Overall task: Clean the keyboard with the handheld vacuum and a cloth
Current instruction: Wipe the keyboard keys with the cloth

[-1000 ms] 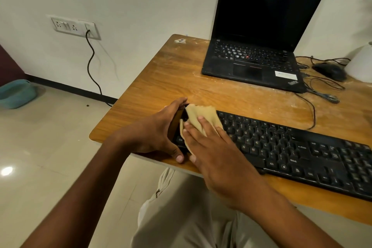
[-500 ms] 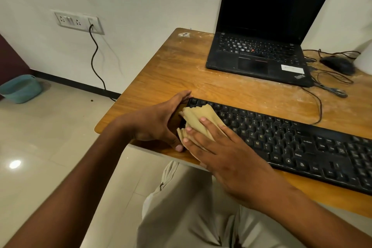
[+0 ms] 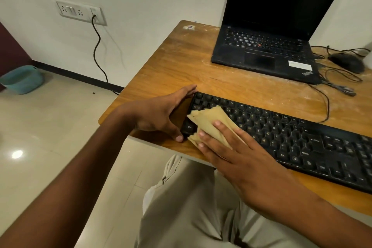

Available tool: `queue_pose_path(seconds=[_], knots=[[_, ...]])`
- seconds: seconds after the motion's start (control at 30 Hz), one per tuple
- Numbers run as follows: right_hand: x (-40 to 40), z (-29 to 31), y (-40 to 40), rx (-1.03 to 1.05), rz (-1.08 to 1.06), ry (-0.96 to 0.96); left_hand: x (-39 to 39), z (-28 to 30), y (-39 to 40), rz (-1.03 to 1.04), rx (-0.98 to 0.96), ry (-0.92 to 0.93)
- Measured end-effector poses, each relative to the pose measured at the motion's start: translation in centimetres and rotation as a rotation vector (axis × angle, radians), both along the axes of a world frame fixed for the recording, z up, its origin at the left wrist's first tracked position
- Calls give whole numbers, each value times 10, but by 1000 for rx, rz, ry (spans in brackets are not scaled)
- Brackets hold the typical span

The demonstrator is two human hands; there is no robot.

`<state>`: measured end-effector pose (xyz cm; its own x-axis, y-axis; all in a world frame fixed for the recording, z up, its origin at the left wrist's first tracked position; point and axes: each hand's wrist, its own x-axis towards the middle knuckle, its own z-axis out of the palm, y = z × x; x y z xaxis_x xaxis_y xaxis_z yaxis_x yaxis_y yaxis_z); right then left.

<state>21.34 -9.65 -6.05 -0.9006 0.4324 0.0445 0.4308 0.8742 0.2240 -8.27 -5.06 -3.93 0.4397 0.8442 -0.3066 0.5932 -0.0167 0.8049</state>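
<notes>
- Your right hand (image 3: 231, 153) lies flat with straight fingers on the folded tan cloth (image 3: 211, 121), pressing it onto the left end of the black keyboard (image 3: 291, 137).
- The cloth covers the keys at the keyboard's near-left corner; its lower edge reaches down to the keyboard's front rim, and the Ctrl key shows just left of it.
- Your left hand (image 3: 159, 112) braces the keyboard's left end: the fingers reach to the far-left corner, the thumb tip touches the near-left corner, and the hand spans that short side without wrapping around anything.
- The keyboard sits slanted across the near edge of the wooden desk (image 3: 181, 62), its right end running off toward the frame's right side.
- Behind it stands an open black laptop (image 3: 265, 50) with a dark screen, well apart from the keyboard.
- A black mouse (image 3: 348, 63) and loose cables (image 3: 340, 86) lie to the laptop's right.
- On the wall, a black cord (image 3: 98, 50) hangs from the socket plate (image 3: 80, 13); a teal tub (image 3: 23, 79) sits on the floor at the left.
</notes>
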Motion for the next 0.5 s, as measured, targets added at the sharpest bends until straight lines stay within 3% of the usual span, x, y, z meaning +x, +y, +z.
queue_pose_path(seconds=[0.27, 0.5], knots=[[-51, -2, -3, 0, -42, 33, -2, 0, 0, -18, 51, 6], [20, 4, -22, -51, -166, 31, -1, 2, 0, -46, 0, 20]])
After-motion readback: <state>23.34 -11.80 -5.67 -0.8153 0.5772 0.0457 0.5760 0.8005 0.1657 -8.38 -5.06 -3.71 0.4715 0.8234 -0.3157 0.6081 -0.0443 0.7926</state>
